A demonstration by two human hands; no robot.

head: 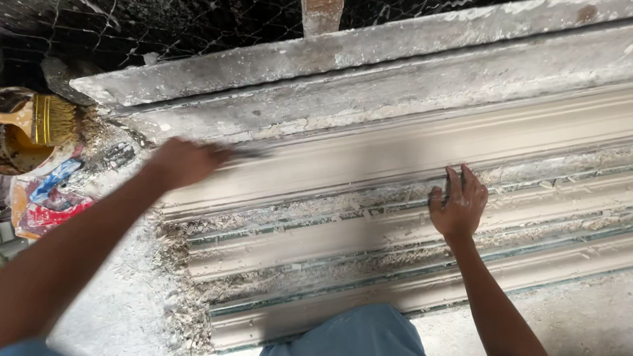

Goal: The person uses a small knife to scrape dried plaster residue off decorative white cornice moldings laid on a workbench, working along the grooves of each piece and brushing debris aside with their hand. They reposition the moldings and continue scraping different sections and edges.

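moulding: long plaster cornice casting [429, 148] lies across our bench from 9 to 3 o'clock, smooth profile up, sitting in a ribbed mould bed [377, 261] crusted with fibre and plaster crumbs.
left hand: our left hand [182, 162] is at 10 o'clock on the casting's end, motion-blurred; it looks closed around a thin dark tool [248, 154], but we cannot tell the grip for sure.
right hand: our right hand [458, 206] sits at 3 o'clock, fingers together and flat, pressing on the casting's lower edge; nothing clamped.
handling: we judge it heavy for its section, stiff but brittle; a long span likely cracks if lifted by one end. The surface looks damp and smooth, so slippery.
hold points: we'd support it from below at two spread points, palms flat, not on the thin profile edges.
nearby: a yellow-bristle brush [40, 120] rests on a dirty bucket [2, 145] at 9 o'clock; a plaster-caked timber rail [367, 44] runs at 12.
risk: chipping the crisp edges, scratching the face.
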